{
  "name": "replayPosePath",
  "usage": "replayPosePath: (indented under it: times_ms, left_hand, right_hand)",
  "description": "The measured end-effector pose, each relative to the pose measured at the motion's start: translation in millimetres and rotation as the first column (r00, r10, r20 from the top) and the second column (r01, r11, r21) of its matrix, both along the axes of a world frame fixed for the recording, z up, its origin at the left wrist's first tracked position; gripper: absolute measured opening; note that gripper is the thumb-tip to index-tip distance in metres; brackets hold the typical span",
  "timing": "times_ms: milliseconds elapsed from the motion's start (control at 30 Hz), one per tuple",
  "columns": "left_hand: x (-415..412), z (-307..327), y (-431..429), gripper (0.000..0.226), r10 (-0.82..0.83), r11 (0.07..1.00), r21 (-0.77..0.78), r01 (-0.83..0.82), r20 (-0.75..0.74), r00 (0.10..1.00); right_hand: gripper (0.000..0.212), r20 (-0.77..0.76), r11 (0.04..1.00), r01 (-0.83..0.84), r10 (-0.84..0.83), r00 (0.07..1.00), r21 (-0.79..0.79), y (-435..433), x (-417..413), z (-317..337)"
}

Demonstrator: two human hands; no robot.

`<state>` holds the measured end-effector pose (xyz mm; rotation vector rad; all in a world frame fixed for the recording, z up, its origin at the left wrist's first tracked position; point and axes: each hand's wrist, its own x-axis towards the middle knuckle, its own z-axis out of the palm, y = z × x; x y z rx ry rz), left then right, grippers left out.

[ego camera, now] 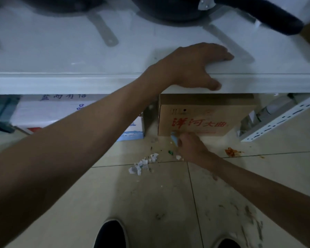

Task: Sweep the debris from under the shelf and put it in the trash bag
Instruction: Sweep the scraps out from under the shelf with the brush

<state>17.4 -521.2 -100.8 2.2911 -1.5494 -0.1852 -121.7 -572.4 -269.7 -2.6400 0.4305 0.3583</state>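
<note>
My left hand (195, 65) rests flat on the front edge of the white shelf (79, 83), fingers spread, thumb under the lip. My right hand (191, 145) is low at the floor by the cardboard box (204, 117), fingers closed on a small pale blue scrap (174, 139). White torn paper bits (143, 164) lie on the tile left of that hand, with a tiny green piece (170, 152) and a white crumb (178, 157) close by. An orange-red smear (231, 152) lies to the right. No trash bag is in view.
Under the shelf sit a white printed box (48, 111), a blue-and-white carton (132, 135) and a perforated metal upright (279, 119). Dark pans (168, 9) with a long handle (268, 15) stand on the shelf top. My two shoes (111, 235) are at the bottom edge.
</note>
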Motion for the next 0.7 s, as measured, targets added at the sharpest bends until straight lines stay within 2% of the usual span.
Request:
replayPosePath:
  times_ms: [67,133,333,467,567,700]
  left_hand:
    - [0,-1,0,0.077,0.006,1.0,-0.008,-0.006,-0.012,1.0]
    - [0,-1,1,0.077,0.009,1.0,-0.019,-0.009,-0.023,1.0]
    - [1,-3,1,0.076,0.015,0.999,-0.048,-0.016,-0.018,1.0]
    - [3,-6,0,0.077,0.013,0.999,-0.051,-0.013,-0.001,1.0]
    - [4,-6,-1,0.076,-0.004,0.999,-0.053,0.005,0.028,1.0]
    - [3,-5,-2,0.076,-0.001,0.998,-0.063,0.003,0.02,1.0]
  right_hand:
    - [0.021,0.032,1.0,0.005,-0.005,0.999,-0.009,-10,3,4]
    - [0.021,0.056,0.999,0.008,-0.005,0.998,-0.052,-21,5,2]
    - [0.02,-0.035,0.99,-0.054,0.049,0.998,-0.131,-32,1,1]
    - [0.037,-0.064,0.987,-0.15,0.146,0.987,-0.058,-11,4,-16]
    - [0.026,-0.152,0.96,-0.254,0.236,0.96,-0.115,17,4,-21]
    - [0.028,-0.148,0.922,-0.35,0.327,0.933,-0.166,54,-2,-22]
